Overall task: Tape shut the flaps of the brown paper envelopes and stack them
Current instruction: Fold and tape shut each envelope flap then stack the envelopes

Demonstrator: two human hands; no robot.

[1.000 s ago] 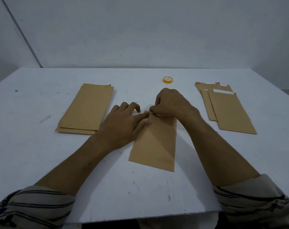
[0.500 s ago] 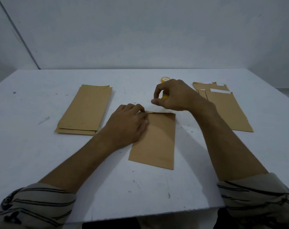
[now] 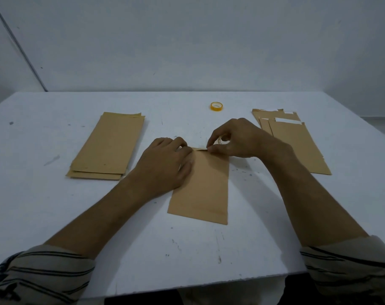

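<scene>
A brown envelope [image 3: 205,186] lies flat on the white worktop [image 3: 55,205]. The left hand [image 3: 165,166] curls its fingers on the flap [image 3: 199,149], holding it down. The right hand [image 3: 235,139] pinches the flap's edge. A yellow tape roll [image 3: 216,106] sits behind them.

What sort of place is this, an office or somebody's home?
Probably a bare makeshift packing workspace, not clearly either: a scuffed white table against a blank wall, a stack of brown envelopes, another pile, and a yellow tape roll.
</scene>
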